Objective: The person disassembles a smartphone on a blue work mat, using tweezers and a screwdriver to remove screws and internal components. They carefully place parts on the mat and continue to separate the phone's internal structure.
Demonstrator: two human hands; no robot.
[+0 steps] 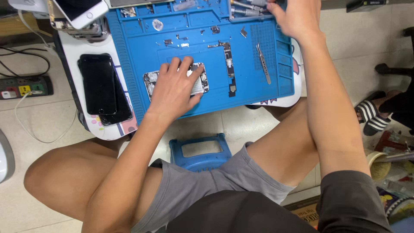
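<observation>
An opened smartphone chassis (177, 82), silver-edged with exposed internals, lies near the front edge of the blue repair mat (254, 92). The left hand (174, 88) rests flat on it, fingers spread, pressing rather than gripping. The left forearm runs down from the mat toward the person's lap. The right hand (293, 17) reaches to the mat's far right corner, fingers curled at a tool tray (248, 9); whether it holds anything cannot be told. Metal tweezers (263, 63) and a narrow logic board (228, 60) lie on the mat, right of the chassis.
</observation>
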